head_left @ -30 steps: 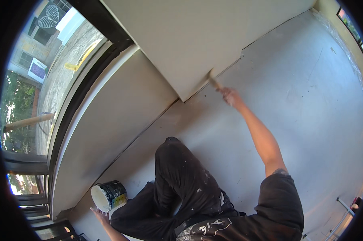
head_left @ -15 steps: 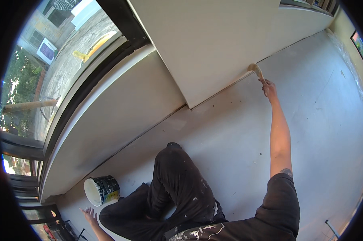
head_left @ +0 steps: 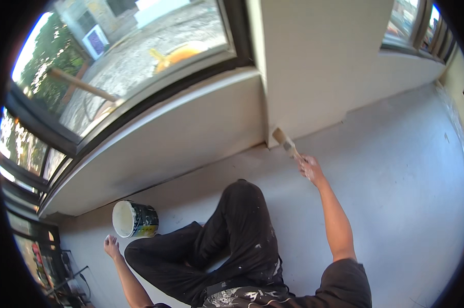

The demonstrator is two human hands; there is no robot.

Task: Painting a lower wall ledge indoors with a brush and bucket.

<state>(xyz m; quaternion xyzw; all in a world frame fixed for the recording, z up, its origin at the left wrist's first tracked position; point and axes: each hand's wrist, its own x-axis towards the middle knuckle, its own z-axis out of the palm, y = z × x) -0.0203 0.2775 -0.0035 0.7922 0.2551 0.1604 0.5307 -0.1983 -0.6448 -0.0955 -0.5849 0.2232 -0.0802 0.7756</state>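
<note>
Posture: person seated on the pale grey floor [head_left: 396, 169], legs in black paint-flecked trousers [head_left: 232, 241] folded in front, facing the wall; sitting low puts the foot of the wall within arm's reach.

Right hand: right hand [head_left: 312, 169] stretched forward at full arm's length, fingers wrapped round the handle of a flat wooden-handled paintbrush [head_left: 286, 144].

Brush: bristle end pressed against the bottom corner of the off-white wall pier [head_left: 319, 61], right where it meets the floor; the handle slants back toward the hand, so the bristles can lie into the joint.

Left hand: left hand [head_left: 111, 245] down at the person's side near the floor, fingers loosely spread, gripping nothing; it looks planted as a prop for the forward lean, though actual contact with the floor is hard to confirm.

Pail: round white-lined paint bucket with a dark, spattered outside [head_left: 134, 219] stands just beside the left hand, apart from it, near the left knee and under the sill, handy for a reload.

Surroundings: deep off-white window ledge [head_left: 180, 138] runs along the wall below a dark-framed window [head_left: 139, 56]; gravel and greenery show outside. Another window sits at upper right.
</note>
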